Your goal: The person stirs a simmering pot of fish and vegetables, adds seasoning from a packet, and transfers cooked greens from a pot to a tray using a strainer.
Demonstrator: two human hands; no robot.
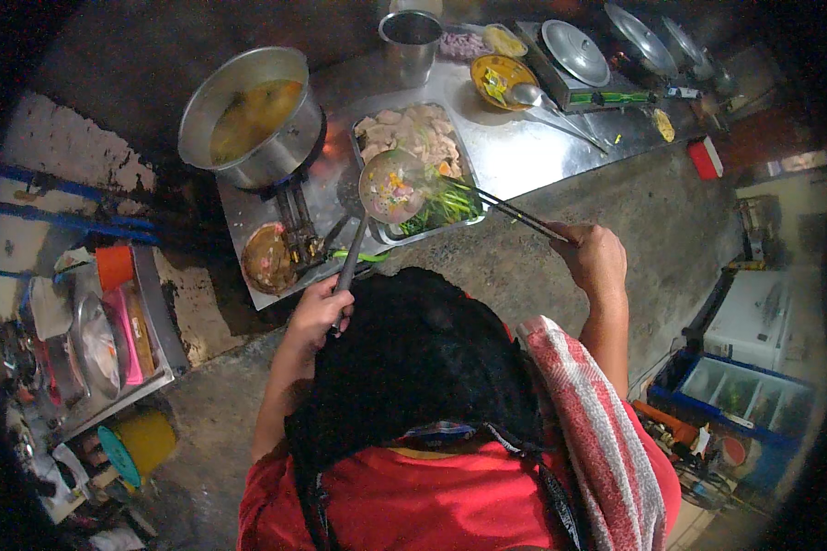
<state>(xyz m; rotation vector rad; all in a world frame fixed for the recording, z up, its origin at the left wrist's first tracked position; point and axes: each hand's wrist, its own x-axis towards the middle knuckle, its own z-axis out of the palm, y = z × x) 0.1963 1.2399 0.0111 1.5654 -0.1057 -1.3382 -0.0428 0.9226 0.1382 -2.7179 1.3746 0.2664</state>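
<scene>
My left hand (322, 307) grips the handle of a round metal ladle or skimmer (393, 196), whose bowl holds small pieces of food. In my right hand (589, 256) is a pair of dark chopsticks (517, 209), their tips close to the ladle's right side. Beneath both lies a rectangular metal tray (470, 217) with cut pale meat (386, 131) in its far part and green vegetables (451, 206) in its near part. A large metal pot (200, 131) of brownish broth stands to the left, above a burner. The ladle's bowl hides part of the tray.
Behind the tray stands a tall metal container (413, 55). A yellow-brown bowl (481, 69) with a spoon, a gas stove (610, 98) and metal lids (576, 52) sit farther right. A brown round dish (267, 258) lies near the left front edge of the steel counter (524, 162).
</scene>
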